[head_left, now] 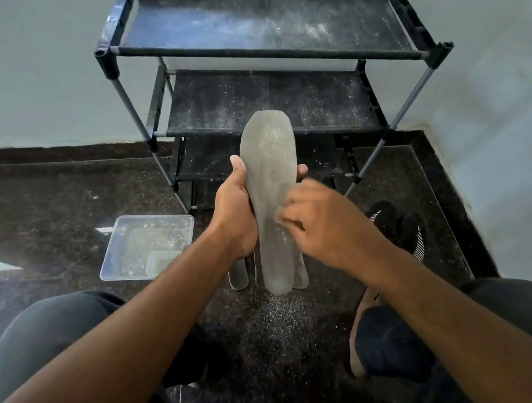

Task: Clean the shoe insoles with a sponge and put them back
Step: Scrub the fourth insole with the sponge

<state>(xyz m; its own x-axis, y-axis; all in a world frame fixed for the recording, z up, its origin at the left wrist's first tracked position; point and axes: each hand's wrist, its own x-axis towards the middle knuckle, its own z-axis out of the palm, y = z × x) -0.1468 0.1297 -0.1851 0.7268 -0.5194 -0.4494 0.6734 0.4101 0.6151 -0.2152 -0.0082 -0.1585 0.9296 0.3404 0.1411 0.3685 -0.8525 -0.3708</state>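
Upright, the insole (271, 182) sits gripped in left-hand fingers (302, 170) (right hand (320, 226) blurred, fingers unreadable).

grey insole (271, 182); black dusty rack (270, 103); dark speckled floor (53, 200); clear tray (148, 245); black white-striped shoes (408, 232).

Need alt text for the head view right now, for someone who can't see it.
The left hand grips a grey insole upright while the blurred right hand rubs its face. On the dark floor behind sit a clear tub, black shoes and a dusty rack.
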